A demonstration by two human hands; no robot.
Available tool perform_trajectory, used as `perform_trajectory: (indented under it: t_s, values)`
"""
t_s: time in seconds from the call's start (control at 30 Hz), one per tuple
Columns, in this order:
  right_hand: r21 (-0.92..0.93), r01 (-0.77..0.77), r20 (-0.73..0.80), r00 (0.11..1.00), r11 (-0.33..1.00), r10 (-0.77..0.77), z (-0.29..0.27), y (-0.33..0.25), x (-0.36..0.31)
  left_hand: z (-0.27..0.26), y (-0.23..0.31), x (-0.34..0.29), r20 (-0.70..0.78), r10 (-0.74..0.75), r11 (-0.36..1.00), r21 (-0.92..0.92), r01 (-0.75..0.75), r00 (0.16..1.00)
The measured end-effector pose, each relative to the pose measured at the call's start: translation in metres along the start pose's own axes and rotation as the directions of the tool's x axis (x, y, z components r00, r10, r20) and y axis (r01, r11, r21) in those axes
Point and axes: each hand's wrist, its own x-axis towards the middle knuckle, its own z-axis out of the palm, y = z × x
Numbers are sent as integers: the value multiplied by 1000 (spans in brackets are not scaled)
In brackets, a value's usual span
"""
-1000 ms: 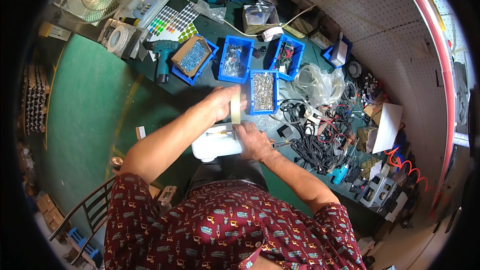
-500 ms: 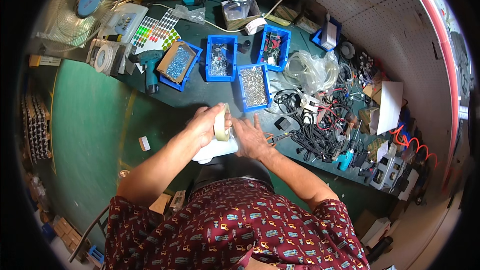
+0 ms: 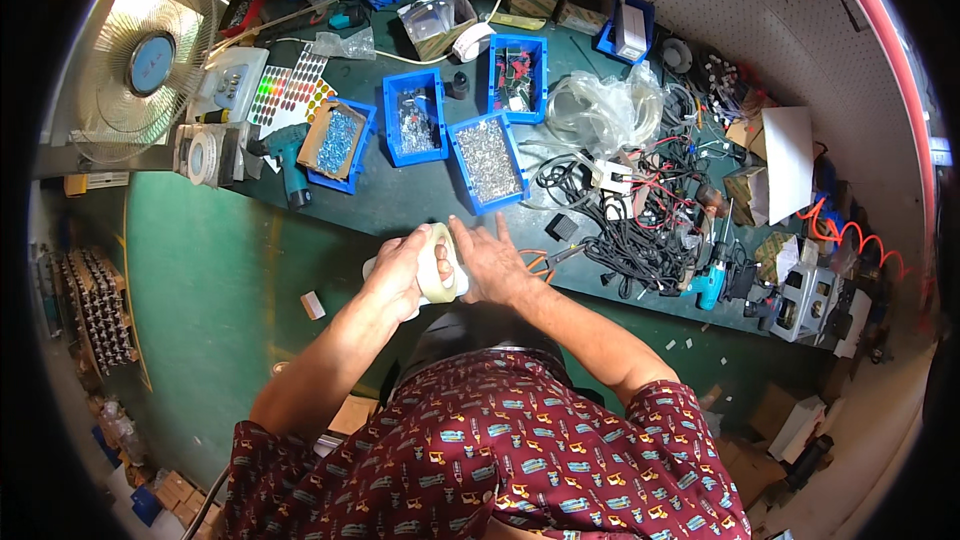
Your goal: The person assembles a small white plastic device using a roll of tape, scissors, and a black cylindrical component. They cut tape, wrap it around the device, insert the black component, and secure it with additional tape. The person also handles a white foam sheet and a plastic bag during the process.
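My left hand (image 3: 396, 272) is wrapped round a roll of pale translucent tape (image 3: 438, 292), its fingers through the ring. Under and behind the roll sits a white smooth-edged object (image 3: 461, 282), mostly hidden by the hands, so I cannot tell its kind. Close on the right of the roll, my right hand (image 3: 497, 268) has its fingers stretched out and spread. Its inner edge lies against the white object. Orange-handled pliers (image 3: 541, 262) rest just beyond the right hand.
Blue bins of small metal parts (image 3: 487, 162) stand ahead, with a teal drill (image 3: 287, 162) to their left. Tangled black cables (image 3: 625, 258) and another teal drill (image 3: 708, 283) lie on the right. A fan (image 3: 150, 65) stands far left.
The white object has turned and shows less between my hands. The tape roll has tilted, its ring facing me more. The whole view has shifted slightly.
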Motion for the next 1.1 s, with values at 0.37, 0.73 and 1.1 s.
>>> perform_trajectory:
  t_s: [0.37, 0.73, 1.1]
  values:
    - [139, 3, -48, 999, 990, 4, 12, 6, 10, 10, -52, -29, -72, 42, 997, 73, -37, 997]
    - [133, -100, -77, 991, 986, 111, 8, -6, 7, 3, -78, -33, -69, 156, 976, 162, -143, 985]
    - [145, -172, -54, 982, 974, 182, -14, -8, 31, 10, -37, -14, -31, 211, 920, 345, -188, 977]
